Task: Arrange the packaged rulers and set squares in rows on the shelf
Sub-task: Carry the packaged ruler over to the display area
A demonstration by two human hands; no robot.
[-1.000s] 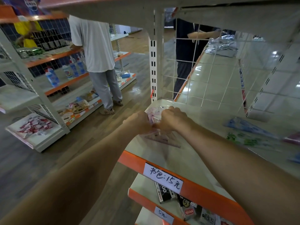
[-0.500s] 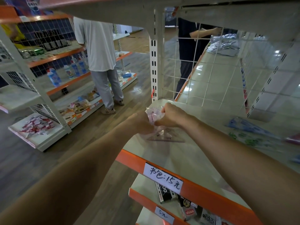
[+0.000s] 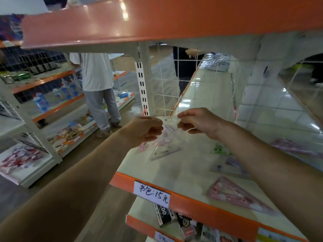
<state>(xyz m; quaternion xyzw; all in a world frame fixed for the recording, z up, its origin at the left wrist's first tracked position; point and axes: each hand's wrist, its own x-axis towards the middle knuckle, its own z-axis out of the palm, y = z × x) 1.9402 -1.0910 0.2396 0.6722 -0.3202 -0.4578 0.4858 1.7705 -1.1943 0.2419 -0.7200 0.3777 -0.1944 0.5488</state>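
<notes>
The left hand [image 3: 145, 130] and right hand [image 3: 199, 122] are pinching the top edge of a clear packet [image 3: 167, 135], left at its ten o'clock corner and right at its two o'clock corner, fingers curled onto the plastic. The packet is hanging over the left end of the shelf [image 3: 183, 173] with a set square [image 3: 164, 151] showing inside, though I cannot tell whether its lower tip is touching. A green packet [image 3: 219, 148] is lying at four o'clock from it, and a pink packet [image 3: 239, 196] at five o'clock, near the orange front edge.
</notes>
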